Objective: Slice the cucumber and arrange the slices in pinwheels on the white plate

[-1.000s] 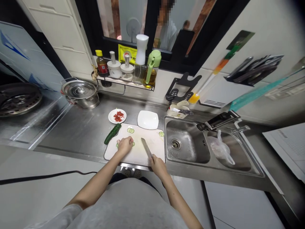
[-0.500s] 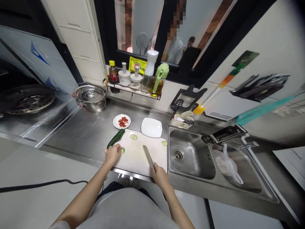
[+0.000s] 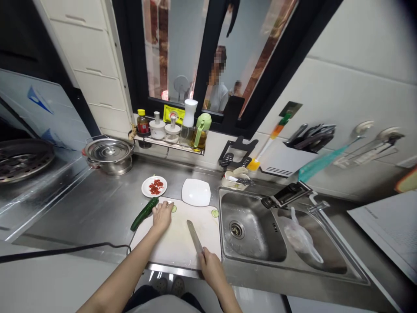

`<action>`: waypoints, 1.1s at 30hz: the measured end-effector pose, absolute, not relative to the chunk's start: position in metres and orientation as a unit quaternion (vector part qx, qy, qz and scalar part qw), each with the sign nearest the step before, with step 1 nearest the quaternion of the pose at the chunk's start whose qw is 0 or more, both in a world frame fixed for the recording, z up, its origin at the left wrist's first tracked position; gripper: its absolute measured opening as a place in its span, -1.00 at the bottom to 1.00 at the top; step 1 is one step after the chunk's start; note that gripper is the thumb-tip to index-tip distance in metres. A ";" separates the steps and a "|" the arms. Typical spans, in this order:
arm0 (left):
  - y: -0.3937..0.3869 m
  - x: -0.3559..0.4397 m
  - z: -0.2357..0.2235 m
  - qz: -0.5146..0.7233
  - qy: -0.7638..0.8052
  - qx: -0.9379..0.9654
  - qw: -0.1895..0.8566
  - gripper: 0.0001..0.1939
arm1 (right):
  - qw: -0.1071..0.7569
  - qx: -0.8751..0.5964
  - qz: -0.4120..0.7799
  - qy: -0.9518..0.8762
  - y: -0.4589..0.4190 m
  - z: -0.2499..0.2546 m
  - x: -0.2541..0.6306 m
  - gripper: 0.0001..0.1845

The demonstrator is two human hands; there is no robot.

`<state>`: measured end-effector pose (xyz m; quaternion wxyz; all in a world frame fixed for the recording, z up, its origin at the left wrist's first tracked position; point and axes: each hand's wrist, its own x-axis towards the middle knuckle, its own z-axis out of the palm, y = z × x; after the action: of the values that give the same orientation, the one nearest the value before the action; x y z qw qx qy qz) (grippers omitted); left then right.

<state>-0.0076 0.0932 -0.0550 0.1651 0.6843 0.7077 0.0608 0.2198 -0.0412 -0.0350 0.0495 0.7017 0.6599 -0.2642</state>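
A white cutting board (image 3: pixel 176 243) lies on the steel counter. My right hand (image 3: pixel 210 265) is closed around the handle of a kitchen knife (image 3: pixel 194 237); its blade points away from me over the board. Near the board's far left part, my left hand (image 3: pixel 162 216) has its fingers bent down and together on cucumber slices, mostly hidden under them. One cucumber slice (image 3: pixel 174 208) shows beside the fingertips. A dark green cucumber (image 3: pixel 144 214) rests along the board's left edge. More cucumber slices (image 3: pixel 215 213) sit at the far right corner.
Behind the board are a plate of chopped red pieces (image 3: pixel 155 187) and a white square dish (image 3: pixel 196 192). A steel sink (image 3: pixel 250 217) adjoins on the right. A lidded pot (image 3: pixel 109 155) stands back left, below the condiment rack (image 3: pixel 169 141). A person (image 3: pixel 217 93) appears in the window.
My left hand has moved away from me and right, from the board's left edge to the slices farther back. The slices once beside it no longer show. The view has tilted up.
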 end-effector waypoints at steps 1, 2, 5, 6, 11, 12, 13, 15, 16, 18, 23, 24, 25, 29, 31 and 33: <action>0.096 -0.007 -0.057 0.048 0.703 0.691 0.161 -0.50 | 0.046 0.705 -0.264 0.656 -0.043 -0.036 0.221 -0.62; 0.098 -0.007 -0.060 0.038 0.697 0.699 0.157 -0.50 | 0.044 0.709 -0.264 0.653 -0.044 -0.037 0.221 -0.62; 0.100 -0.010 -0.067 0.028 0.681 0.718 0.140 -0.54 | 0.039 0.718 -0.261 0.645 -0.048 -0.040 0.223 -0.63; 0.100 -0.011 -0.069 0.030 0.679 0.721 0.133 -0.55 | 0.036 0.718 -0.260 0.644 -0.049 -0.040 0.224 -0.64; 0.101 -0.013 -0.071 0.023 0.673 0.729 0.120 -0.58 | 0.031 0.716 -0.258 0.648 -0.051 -0.036 0.223 -0.68; 0.101 -0.013 -0.070 0.019 0.672 0.731 0.120 -0.58 | 0.032 0.716 -0.258 0.648 -0.051 -0.034 0.222 -0.68; 0.102 -0.013 -0.069 0.016 0.671 0.732 0.120 -0.58 | 0.033 0.716 -0.257 0.648 -0.051 -0.033 0.221 -0.68; 0.103 -0.013 -0.069 0.015 0.676 0.727 0.122 -0.58 | 0.034 0.717 -0.255 0.648 -0.052 -0.031 0.219 -0.68; 0.103 -0.012 -0.069 0.016 0.683 0.720 0.124 -0.57 | 0.034 0.717 -0.255 0.648 -0.053 -0.031 0.218 -0.68; 0.104 -0.010 -0.069 0.020 0.700 0.703 0.127 -0.56 | 0.034 0.715 -0.254 0.650 -0.055 -0.031 0.216 -0.67; 0.102 -0.006 -0.069 0.012 0.703 0.701 0.123 -0.55 | 0.024 0.710 -0.253 0.657 -0.061 -0.034 0.214 -0.69; 0.101 -0.006 -0.069 0.012 0.699 0.705 0.121 -0.56 | 0.025 0.711 -0.252 0.656 -0.062 -0.035 0.214 -0.69; 0.101 -0.006 -0.068 0.012 0.696 0.708 0.119 -0.56 | 0.027 0.711 -0.250 0.657 -0.063 -0.035 0.214 -0.69; 0.103 -0.009 -0.066 0.016 0.696 0.705 0.132 -0.59 | 0.030 0.713 -0.245 0.656 -0.064 -0.035 0.214 -0.69; 0.107 -0.011 -0.066 0.015 0.702 0.697 0.144 -0.62 | 0.029 0.717 -0.246 0.652 -0.064 -0.034 0.214 -0.70; 0.110 -0.011 -0.066 0.015 0.704 0.693 0.151 -0.65 | 0.029 0.719 -0.247 0.649 -0.063 -0.033 0.214 -0.71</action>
<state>-0.0113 0.1101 -0.0656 0.1512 0.6934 0.7043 0.0147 0.2142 -0.0633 -0.0334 0.0291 0.7194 0.6486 -0.2466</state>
